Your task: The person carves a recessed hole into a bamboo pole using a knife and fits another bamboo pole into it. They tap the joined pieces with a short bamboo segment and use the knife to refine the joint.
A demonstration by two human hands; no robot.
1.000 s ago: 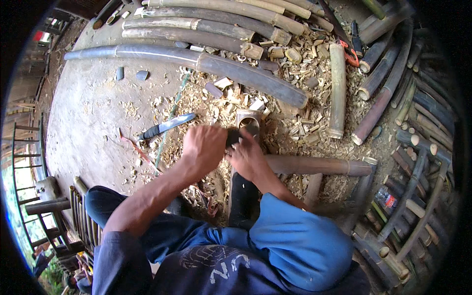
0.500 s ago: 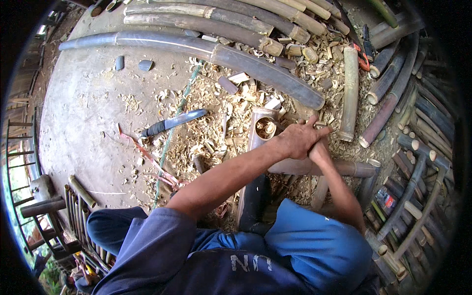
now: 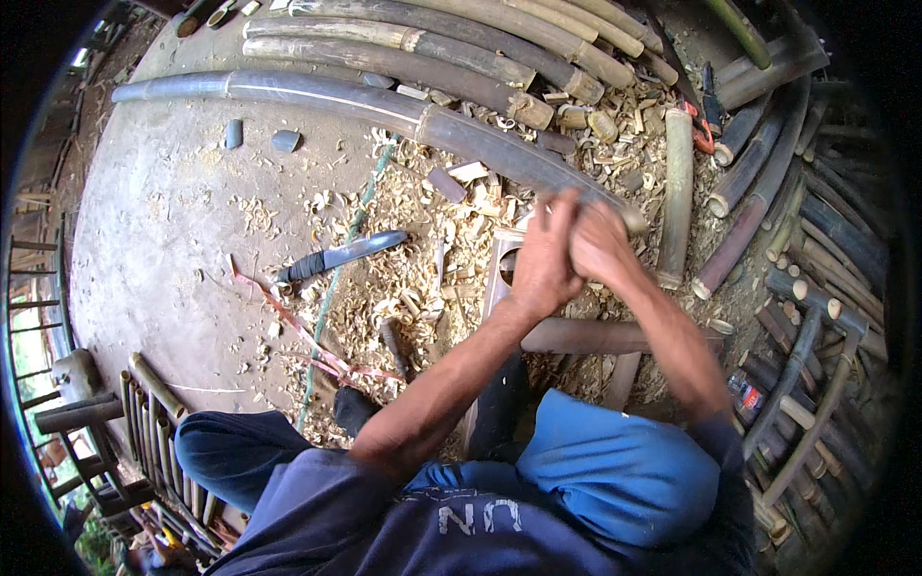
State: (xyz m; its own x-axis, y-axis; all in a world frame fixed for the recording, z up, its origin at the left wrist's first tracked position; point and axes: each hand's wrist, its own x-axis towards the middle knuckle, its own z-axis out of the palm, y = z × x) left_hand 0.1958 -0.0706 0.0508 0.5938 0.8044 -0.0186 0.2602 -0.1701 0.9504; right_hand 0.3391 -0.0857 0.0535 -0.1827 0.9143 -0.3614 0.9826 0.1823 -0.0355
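Note:
My left hand (image 3: 547,257) and right hand (image 3: 599,240) are pressed together in front of me, closed and slightly blurred. What they grip, if anything, is hidden by the fingers. Just below and left of them stands a bamboo post (image 3: 501,248) with a round hole cut in its side, partly covered by my left hand. A cross piece of bamboo (image 3: 605,336) runs rightward from it, below my hands. Beyond my fingers lies the end of a long dark bamboo pole (image 3: 499,144).
Pale shavings (image 3: 423,288) cover the ground around the post. A knife (image 3: 360,250) with a wrapped handle lies to the left, near pink tape (image 3: 298,326). A short bamboo length (image 3: 677,192) lies at right. Bamboo frames (image 3: 807,384) and stacked poles (image 3: 384,48) stand around.
Both hands have moved up, and the left also leftward, now covering part of the post's hole. My right hand has come out from beneath the left to its right side.

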